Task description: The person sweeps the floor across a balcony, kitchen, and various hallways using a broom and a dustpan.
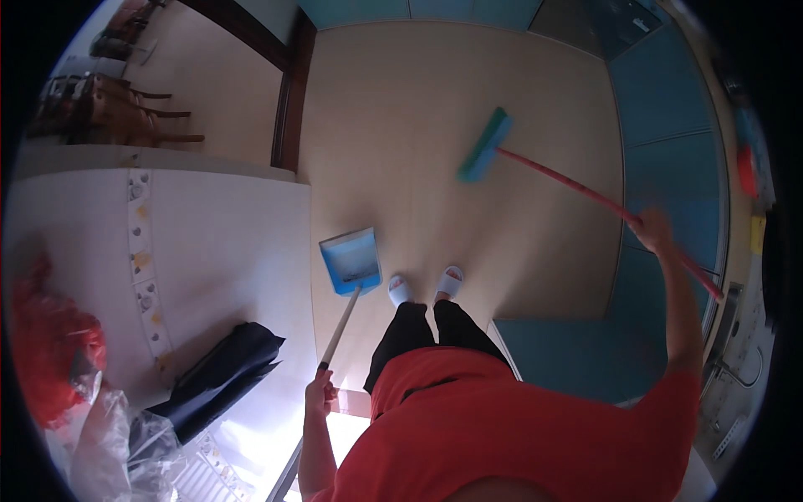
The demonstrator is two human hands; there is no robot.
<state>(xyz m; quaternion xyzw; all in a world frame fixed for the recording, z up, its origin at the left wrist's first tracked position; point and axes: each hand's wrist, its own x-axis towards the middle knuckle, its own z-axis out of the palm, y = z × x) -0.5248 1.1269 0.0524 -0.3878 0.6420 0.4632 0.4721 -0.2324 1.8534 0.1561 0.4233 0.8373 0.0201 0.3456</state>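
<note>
My left hand (pixel 319 393) is closed round the upper handle of a long-handled dustpan. The dustpan (pixel 351 257) is blue, rests on the floor left of my feet, and has some dark debris in its pan. My right hand (pixel 652 229) grips the red pole of a broom, whose far end passes behind the hand toward the counter. The broom head (pixel 485 147), blue with green bristles, is ahead of me over the floor, slightly blurred; I cannot tell whether the bristles touch it.
Blue cabinets (pixel 673 167) line the right side, with a counter and a faucet (pixel 749 368). A tiled wall (pixel 226 243) stands at left, near a black bag (pixel 222 376) and red plastic bags (pixel 54 343). Wooden chairs (pixel 117 113) show beyond a dark door frame (pixel 293 92).
</note>
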